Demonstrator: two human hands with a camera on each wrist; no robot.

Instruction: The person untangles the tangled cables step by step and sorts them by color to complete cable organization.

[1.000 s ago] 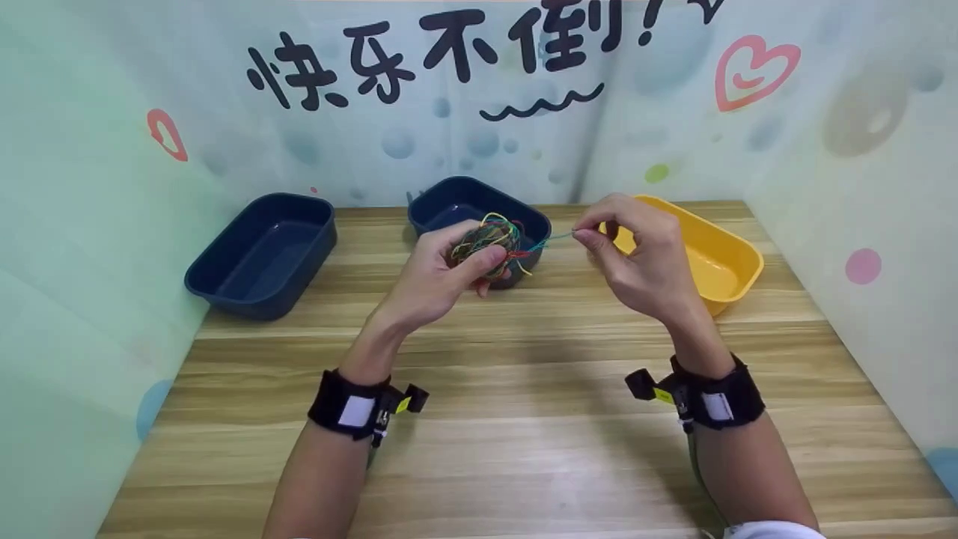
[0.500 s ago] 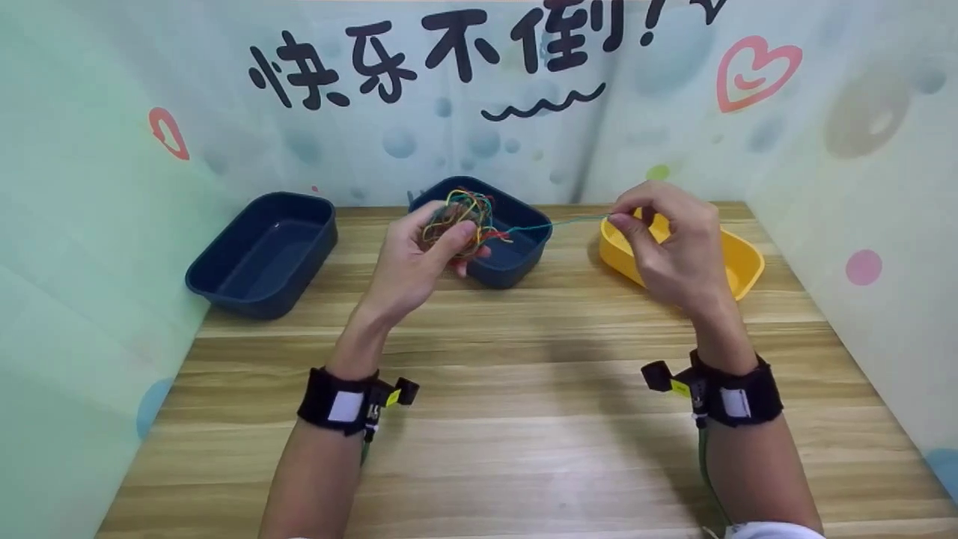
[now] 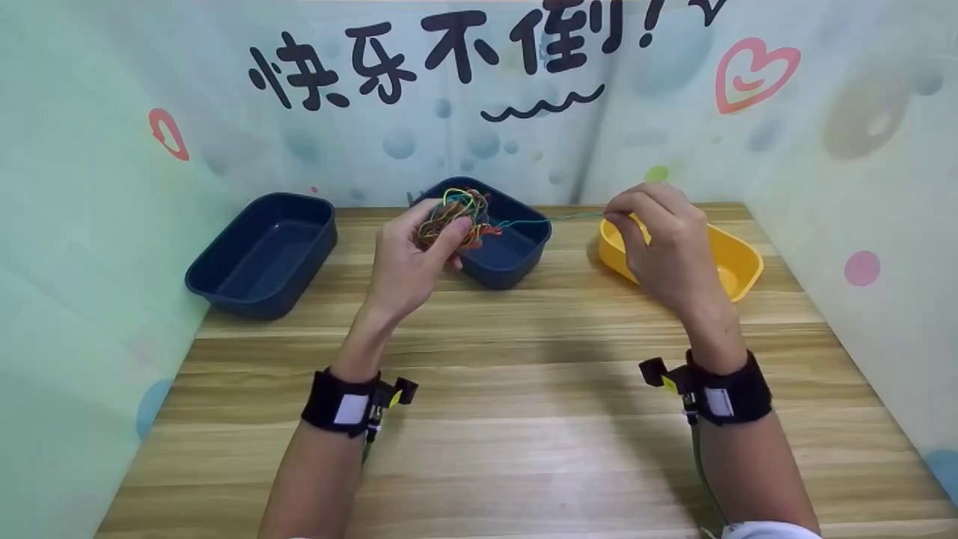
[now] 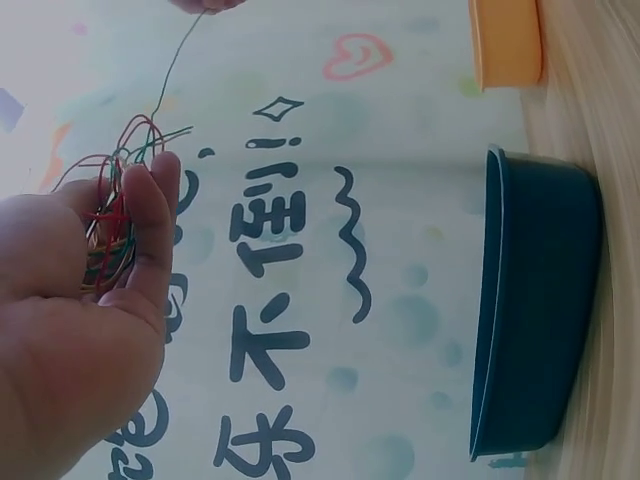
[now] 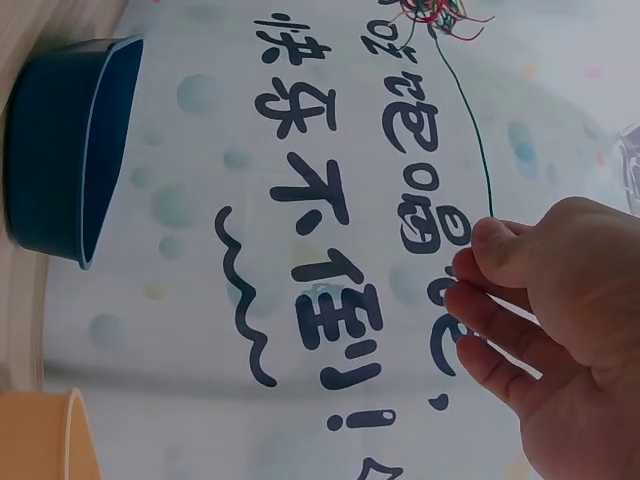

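Note:
A tangled bundle of thin coloured string [image 3: 453, 221], in yellow, red, green and brown, is gripped in my left hand [image 3: 408, 258] with the thumb across its front. Its underside is hidden by the palm and fingers. One green strand [image 3: 557, 218] runs out of the bundle to my right hand [image 3: 666, 247], which pinches its end between thumb and fingertip. In the right wrist view the green strand [image 5: 478, 135] hangs nearly straight, slightly bowed. Both hands are raised above the table, the left before the middle blue bin [image 3: 509, 262], the right before the yellow bin [image 3: 737, 262].
Another dark blue bin [image 3: 262, 262] stands at the left of the wooden table [image 3: 509, 419]. Printed curtains [image 3: 359, 165] enclose the back and both sides. Each wrist wears a black strap with a small camera.
Both hands have moved apart, left hand leftward with the bundle and right hand rightward, drawing out a longer green strand. Over the last half second the hands shift only slightly.

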